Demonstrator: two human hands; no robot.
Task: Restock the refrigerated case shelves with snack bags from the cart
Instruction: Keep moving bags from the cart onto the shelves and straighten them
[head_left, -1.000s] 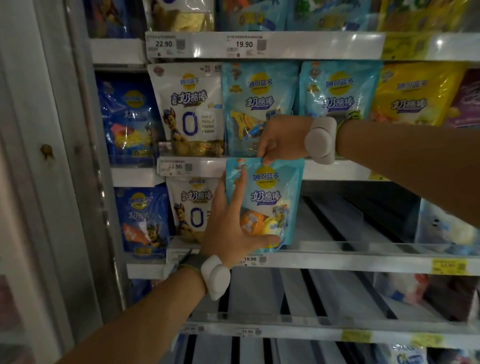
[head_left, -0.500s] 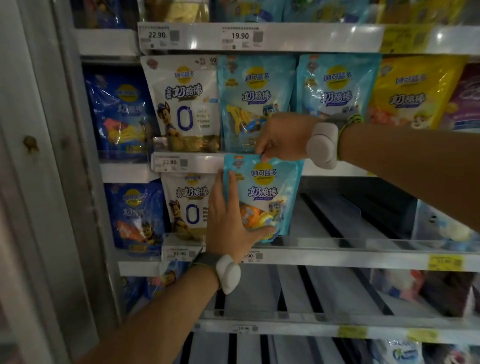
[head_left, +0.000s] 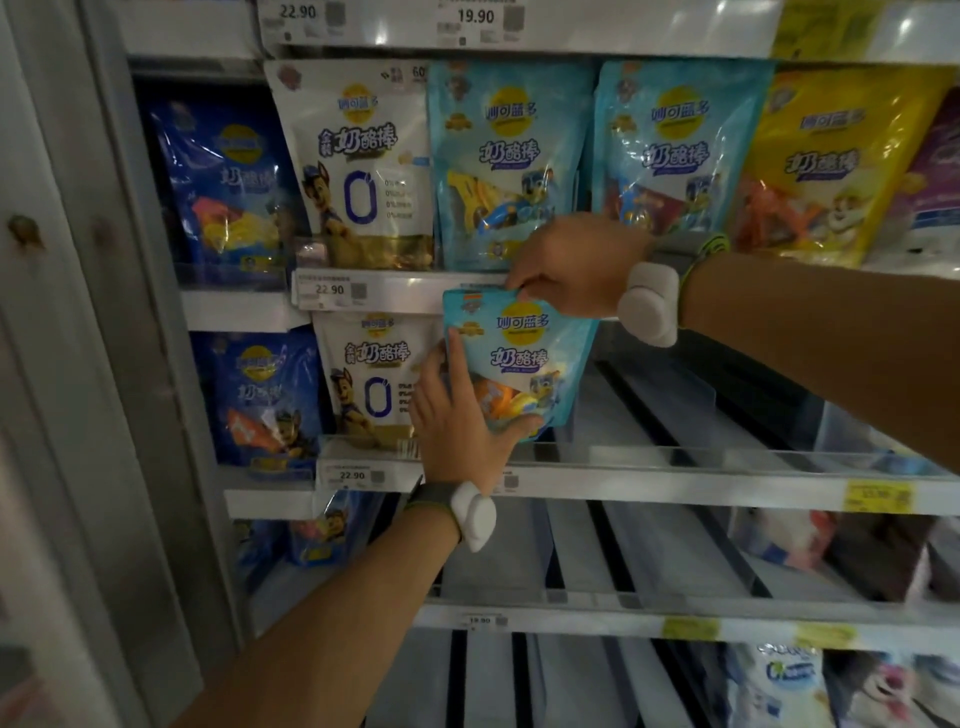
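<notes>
A light blue snack bag (head_left: 524, 358) stands upright at the front of the middle shelf (head_left: 675, 475), right of a white bag (head_left: 371, 379). My right hand (head_left: 566, 270) pinches its top edge from above. My left hand (head_left: 457, 421) lies against the bag's left side and bottom, fingers straight up along it and thumb under its lower corner. Both wrists wear a white band. The cart is out of sight.
The shelf above holds dark blue (head_left: 223, 187), white (head_left: 358, 161), light blue (head_left: 509, 161) and yellow bags (head_left: 826, 161). A dark blue bag (head_left: 265, 400) stands left on the middle shelf. Right of the held bag run bare lanes with dividers. The case frame (head_left: 78, 364) is at left.
Both hands have shifted the light blue bag slightly back and down onto the middle shelf. The grip of both hands is the same. The camera has come closer.
</notes>
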